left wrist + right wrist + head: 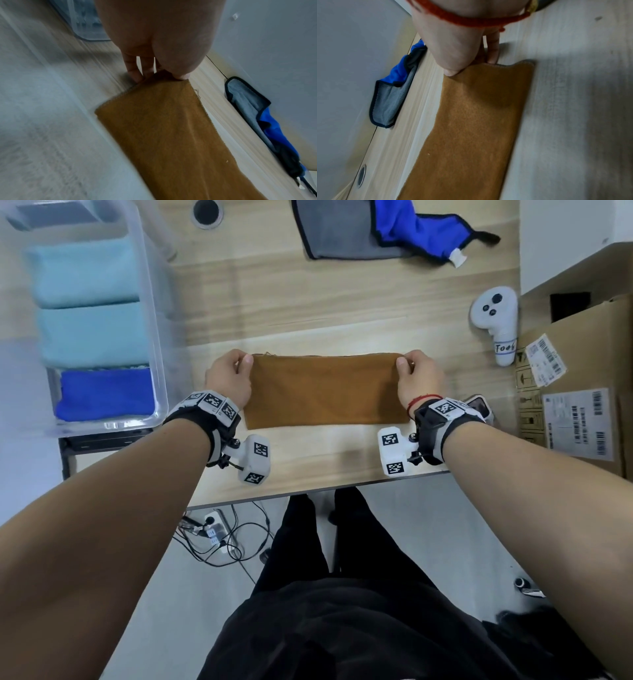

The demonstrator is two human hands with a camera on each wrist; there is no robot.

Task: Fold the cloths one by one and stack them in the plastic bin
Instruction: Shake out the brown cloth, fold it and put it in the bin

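Note:
A brown cloth (323,390) lies folded into a long rectangle on the wooden table (308,313). My left hand (228,380) pinches its far left corner, and my right hand (418,378) pinches its far right corner. In the left wrist view the thumb and fingers of my left hand (159,73) close on the corner of the brown cloth (171,135). The right wrist view has my right hand (467,65) gripping the other end of the brown cloth (471,128). A clear plastic bin (156,313) at the left holds folded light blue cloths (87,306) and a folded blue cloth (104,393).
A grey cloth (337,229) and a crumpled blue cloth (416,229) lie at the table's far edge. A white controller (496,320) rests at the right beside a cardboard box (582,371). A round cable hole (206,212) sits at the back. Cables lie on the floor below.

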